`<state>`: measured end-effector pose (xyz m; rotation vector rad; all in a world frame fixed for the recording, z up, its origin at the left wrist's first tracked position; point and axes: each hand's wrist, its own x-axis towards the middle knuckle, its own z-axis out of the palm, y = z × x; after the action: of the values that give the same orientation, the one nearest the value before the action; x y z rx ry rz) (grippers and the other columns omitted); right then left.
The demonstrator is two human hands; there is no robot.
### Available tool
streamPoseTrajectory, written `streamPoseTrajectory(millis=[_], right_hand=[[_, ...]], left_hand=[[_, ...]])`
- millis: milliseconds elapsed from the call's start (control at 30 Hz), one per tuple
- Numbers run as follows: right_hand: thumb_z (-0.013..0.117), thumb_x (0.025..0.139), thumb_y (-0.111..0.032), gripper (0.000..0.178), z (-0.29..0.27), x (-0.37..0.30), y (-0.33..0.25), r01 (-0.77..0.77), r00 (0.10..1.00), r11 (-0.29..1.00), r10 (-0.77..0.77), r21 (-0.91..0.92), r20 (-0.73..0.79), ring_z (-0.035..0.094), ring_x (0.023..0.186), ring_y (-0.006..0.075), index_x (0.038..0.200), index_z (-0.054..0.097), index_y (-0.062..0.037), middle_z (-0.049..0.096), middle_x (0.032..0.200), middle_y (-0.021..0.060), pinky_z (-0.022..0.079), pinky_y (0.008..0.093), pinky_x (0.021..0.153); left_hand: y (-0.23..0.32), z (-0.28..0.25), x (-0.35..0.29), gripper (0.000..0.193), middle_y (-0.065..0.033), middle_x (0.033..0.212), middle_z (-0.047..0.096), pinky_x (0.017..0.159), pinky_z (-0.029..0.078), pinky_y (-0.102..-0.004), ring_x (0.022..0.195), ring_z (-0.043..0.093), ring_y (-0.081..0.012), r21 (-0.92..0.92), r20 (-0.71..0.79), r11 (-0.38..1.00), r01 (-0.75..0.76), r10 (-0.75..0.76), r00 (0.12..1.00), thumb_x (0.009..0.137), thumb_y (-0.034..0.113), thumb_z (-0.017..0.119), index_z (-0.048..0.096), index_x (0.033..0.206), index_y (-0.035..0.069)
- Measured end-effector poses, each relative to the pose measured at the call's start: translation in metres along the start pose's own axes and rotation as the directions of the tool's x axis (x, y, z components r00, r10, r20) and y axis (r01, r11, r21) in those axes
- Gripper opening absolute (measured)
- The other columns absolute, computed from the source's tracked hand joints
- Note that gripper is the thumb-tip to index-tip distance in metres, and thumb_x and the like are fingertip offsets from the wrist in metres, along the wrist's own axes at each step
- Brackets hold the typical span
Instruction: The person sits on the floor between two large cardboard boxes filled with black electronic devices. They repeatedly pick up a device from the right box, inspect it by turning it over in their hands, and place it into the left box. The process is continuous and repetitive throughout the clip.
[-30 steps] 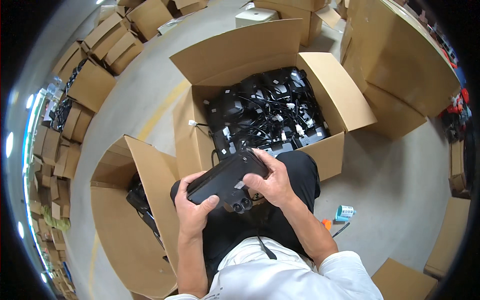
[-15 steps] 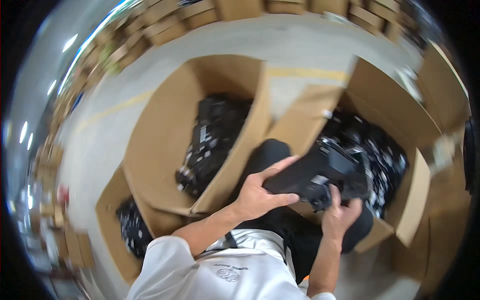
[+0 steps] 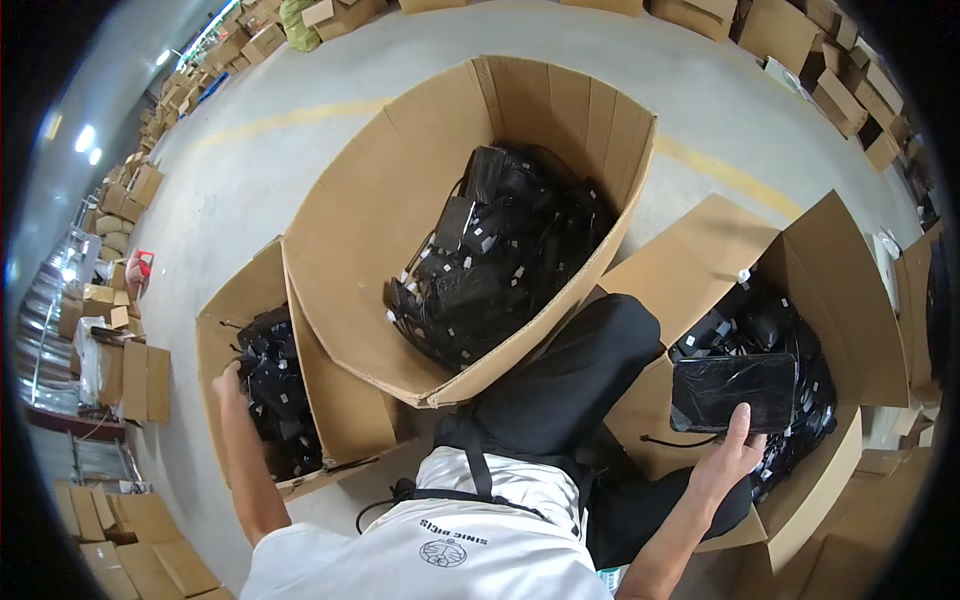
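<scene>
Device point(image 3: 728, 388) points lengthwise from left to right.

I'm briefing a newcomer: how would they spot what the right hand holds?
Find the open box at the picture's right. Over its black pile, the right hand holds a flat black device. Unlike that pile, it is gripped, broad shiny face showing.

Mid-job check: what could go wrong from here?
The right hand grips the black unit only near one edge, so it might tip or slip. A black cable juts out beside it and could snag; where it attaches is hidden. The left hand reaches into the open box of jumbled black parts, which might shift or tangle.
</scene>
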<state>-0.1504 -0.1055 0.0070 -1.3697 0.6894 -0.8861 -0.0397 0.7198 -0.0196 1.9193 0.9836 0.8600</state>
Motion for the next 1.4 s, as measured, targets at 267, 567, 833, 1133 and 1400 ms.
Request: streamPoseTrajectory(millis=[267, 567, 833, 1133, 1400], right_hand=[[0.065, 0.099, -0.016, 0.029, 0.012, -0.004, 0.002, -0.077, 0.997, 0.976, 0.073, -0.202, -0.029, 0.061, 0.097, 0.0138, 0.119, 0.063, 0.0047, 0.067, 0.111, 0.0079, 0.049, 0.0282, 0.085], [0.074, 0.093, -0.018, 0.031, -0.013, -0.017, -0.026, -0.056, 0.985, 0.996, 0.044, -0.072, -0.166, 0.062, 0.095, 0.0124, 0.116, 0.066, 0.0022, 0.069, 0.109, 0.0048, 0.050, 0.0308, 0.088], [0.073, 0.095, -0.018, 0.041, -0.057, -0.031, -0.002, -0.171, 0.972, 0.919, 0.216, 0.355, -0.091, 0.066, 0.109, 0.0232, 0.127, 0.059, 0.0030, 0.068, 0.122, 0.0124, 0.054, 0.0391, 0.098], [0.083, 0.081, -0.006, 0.051, 0.015, -0.008, -0.050, -0.077, 0.991, 0.952, 0.039, 0.297, 0.131, 0.065, 0.109, 0.0201, 0.126, 0.060, 0.0038, 0.068, 0.119, 0.0090, 0.052, 0.0347, 0.097], [0.069, 0.075, -0.004, 0.046, 0.100, 0.005, -0.123, 0.929, 0.253, 0.116, -0.893, -0.352, 0.373, 0.062, 0.108, 0.0289, 0.120, 0.070, 0.0004, 0.064, 0.119, 0.0136, 0.053, 0.0401, 0.087]], left_hand=[[0.226, 0.228, -0.088, 0.046, -0.0274, 0.117, 0.067, 0.097, 0.049, -0.0448, 0.111, 0.063, -0.0406, 0.075, 0.763, 0.751, -0.656, 0.380, 0.522, 0.096, 0.033, 0.061, 0.064, 0.123, -0.005], [0.006, 0.455, -0.139, 0.048, -0.0237, 0.118, 0.061, 0.098, 0.044, -0.0498, 0.111, 0.057, -0.0410, 0.236, 0.944, 0.240, -0.942, -0.286, 0.164, 0.095, 0.036, 0.061, 0.063, 0.126, -0.001], [0.022, 0.429, -0.174, 0.038, -0.0165, 0.091, 0.063, 0.074, 0.049, -0.0464, 0.085, 0.062, -0.0342, 0.456, 0.889, 0.524, -0.719, -0.299, 0.346, 0.094, 0.027, 0.061, 0.064, 0.117, -0.004], [0.276, 0.390, -0.227, 0.020, -0.0104, 0.084, 0.065, 0.071, 0.051, -0.0376, 0.079, 0.062, -0.0198, -0.338, 0.826, 0.813, -0.474, 0.497, 0.265, 0.084, 0.017, 0.068, 0.063, 0.092, -0.001], [0.390, 0.222, -0.443, 0.036, -0.0131, 0.120, 0.062, 0.083, 0.060, -0.0288, 0.104, 0.067, -0.0181, -0.623, 0.724, 0.634, 0.457, 0.689, 0.030, 0.092, 0.009, 0.056, 0.050, 0.127, -0.001]])
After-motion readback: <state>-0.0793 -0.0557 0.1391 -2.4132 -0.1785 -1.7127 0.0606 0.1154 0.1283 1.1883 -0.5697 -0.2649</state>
